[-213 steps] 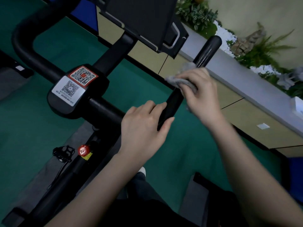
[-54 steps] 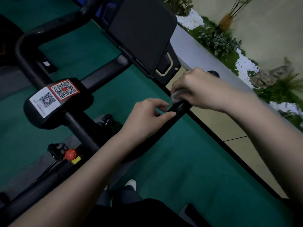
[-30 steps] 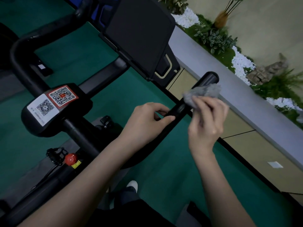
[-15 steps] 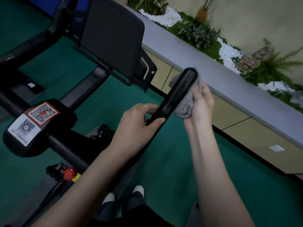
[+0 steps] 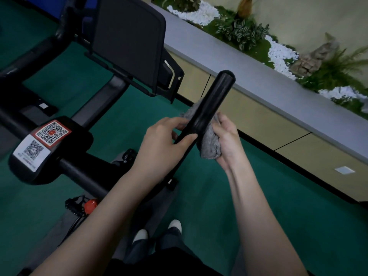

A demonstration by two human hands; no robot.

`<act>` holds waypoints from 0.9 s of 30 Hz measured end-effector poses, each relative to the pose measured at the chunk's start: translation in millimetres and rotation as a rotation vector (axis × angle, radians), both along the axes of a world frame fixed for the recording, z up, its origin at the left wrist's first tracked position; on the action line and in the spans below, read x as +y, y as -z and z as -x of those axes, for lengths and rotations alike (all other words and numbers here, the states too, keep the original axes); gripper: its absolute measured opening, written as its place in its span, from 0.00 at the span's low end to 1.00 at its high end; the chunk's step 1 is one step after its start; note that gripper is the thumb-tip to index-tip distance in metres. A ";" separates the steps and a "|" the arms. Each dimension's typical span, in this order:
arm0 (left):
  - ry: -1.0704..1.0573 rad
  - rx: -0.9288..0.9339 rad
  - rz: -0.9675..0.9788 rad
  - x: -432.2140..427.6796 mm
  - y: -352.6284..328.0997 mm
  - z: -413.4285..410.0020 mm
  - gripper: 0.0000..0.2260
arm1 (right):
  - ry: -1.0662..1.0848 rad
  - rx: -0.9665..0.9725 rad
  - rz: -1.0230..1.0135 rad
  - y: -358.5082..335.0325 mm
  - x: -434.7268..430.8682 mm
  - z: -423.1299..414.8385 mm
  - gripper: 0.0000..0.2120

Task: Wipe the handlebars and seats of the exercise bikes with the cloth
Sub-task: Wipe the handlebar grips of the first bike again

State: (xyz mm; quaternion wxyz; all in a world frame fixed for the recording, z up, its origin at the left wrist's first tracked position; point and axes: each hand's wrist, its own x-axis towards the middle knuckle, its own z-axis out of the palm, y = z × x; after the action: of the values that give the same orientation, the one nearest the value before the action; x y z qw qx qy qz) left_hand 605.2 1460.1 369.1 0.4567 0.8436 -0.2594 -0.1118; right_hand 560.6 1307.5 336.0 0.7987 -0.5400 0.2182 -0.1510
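The exercise bike's black right handlebar grip rises toward the upper right in the middle of the view. My left hand is closed around the bar just below the grip. My right hand holds a grey fluffy cloth pressed under and around the grip from the right side. A corner of the cloth shows on the grip's left. The bike's seat is out of view.
The handlebar clamp with two QR stickers sits at the left, and the black screen stands behind it. A red knob is on the frame below. A grey ledge with plants and white pebbles runs along the right. Green floor lies below.
My right hand has slid the cloth down the grip toward my left hand, so the grip's tip now stands bare. The left hand has stayed on the bar.
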 end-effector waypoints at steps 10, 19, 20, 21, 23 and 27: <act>-0.006 -0.056 -0.017 6.2 -1.0 4.4 0.12 | 0.000 0.043 0.026 13.8 32.7 20.3 0.11; 0.050 -0.183 -0.058 15.7 -5.4 4.5 0.16 | 0.094 0.137 0.445 0.8 33.4 55.6 0.12; 0.061 -0.205 -0.061 16.9 -6.6 4.5 0.16 | 0.115 0.130 0.484 -1.9 33.7 62.3 0.13; 0.070 -0.227 -0.064 17.9 -7.8 4.5 0.16 | 0.136 0.129 0.521 -4.4 34.1 68.5 0.13; 0.090 -0.266 -0.068 19.1 -9.8 5.6 0.16 | 0.176 0.151 0.586 -8.4 36.3 80.4 0.13; 0.154 -0.349 -0.064 17.4 -12.0 13.7 0.15 | 0.268 0.232 0.709 -11.6 43.3 105.2 0.13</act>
State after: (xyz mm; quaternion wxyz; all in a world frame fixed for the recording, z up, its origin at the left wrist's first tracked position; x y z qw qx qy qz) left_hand 591.4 1477.5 381.1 0.3678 0.8419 -0.3948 -0.0068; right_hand 455.4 1350.8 347.6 0.5059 -0.7626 0.3097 -0.2579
